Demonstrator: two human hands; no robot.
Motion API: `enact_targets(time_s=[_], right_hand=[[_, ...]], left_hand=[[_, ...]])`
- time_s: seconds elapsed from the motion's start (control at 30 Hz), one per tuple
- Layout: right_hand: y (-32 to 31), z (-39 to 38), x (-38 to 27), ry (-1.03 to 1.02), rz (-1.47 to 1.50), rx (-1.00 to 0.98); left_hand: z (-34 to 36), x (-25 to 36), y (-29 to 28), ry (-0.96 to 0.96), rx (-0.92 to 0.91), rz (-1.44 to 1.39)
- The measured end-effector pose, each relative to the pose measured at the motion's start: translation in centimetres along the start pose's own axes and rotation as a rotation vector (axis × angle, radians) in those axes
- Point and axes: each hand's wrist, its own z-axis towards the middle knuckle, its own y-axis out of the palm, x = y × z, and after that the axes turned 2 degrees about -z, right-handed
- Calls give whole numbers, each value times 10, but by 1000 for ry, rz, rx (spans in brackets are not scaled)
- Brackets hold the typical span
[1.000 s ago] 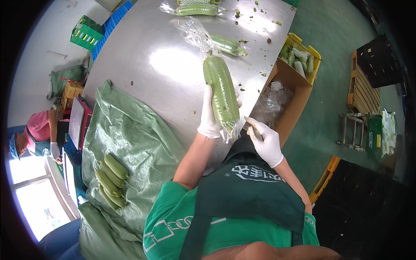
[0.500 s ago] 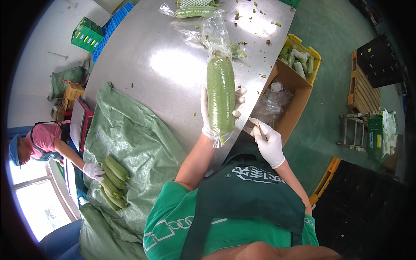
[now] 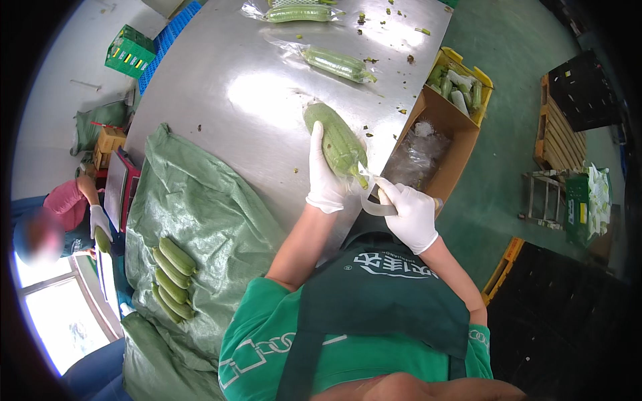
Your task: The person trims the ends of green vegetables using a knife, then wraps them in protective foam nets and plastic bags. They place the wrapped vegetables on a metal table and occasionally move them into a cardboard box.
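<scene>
My left hand, in a white glove, is wrapped around a pale green zucchini in clear plastic wrap. The zucchini is tilted above the metal table, its stem end toward me. My gloved right hand is closed on a curved, flat grey blade-like tool, its exact kind unclear. The right fingertips are beside the stem end, where a bit of clear wrap sticks out. Another wrapped zucchini lies farther off on the table, and one more is at the far edge.
Green scraps dot the metal table. A cardboard box of clear plastic and a yellow crate of zucchini stand at the right. Several bare zucchini lie on a green sheet. At left, a co-worker's gloved hand holds a zucchini.
My left hand has tilted the zucchini and turned its stem end toward my right hand. The right hand has moved closer, and the curved tool now shows. The co-worker has lifted a zucchini off the sheet.
</scene>
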Motion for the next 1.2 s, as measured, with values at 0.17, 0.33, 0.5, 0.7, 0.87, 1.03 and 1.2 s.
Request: enact_targets(time_s=[0.17,0.33,0.5,0.7,0.87,1.03,1.2], right_hand=[[2,5,9,-5,-163,-40],[4,6,13,5,-227,-54],[7,10,12,49,-282,-35],[13,14,30,38,-398,74],[21,25,54,90,-427,60],[-8,21,165,723,-404,-76],[2,16,97,576,616,-423]], left_hand=[[-3,3,-3,77,8,129],[-2,4,-4,149,57,160],[-7,2,-1,237,19,258],[-16,-2,10,297,19,351],[-5,-2,-4,307,58,384],[-7,4,-12,207,46,523],[36,-12,-34,165,36,462]])
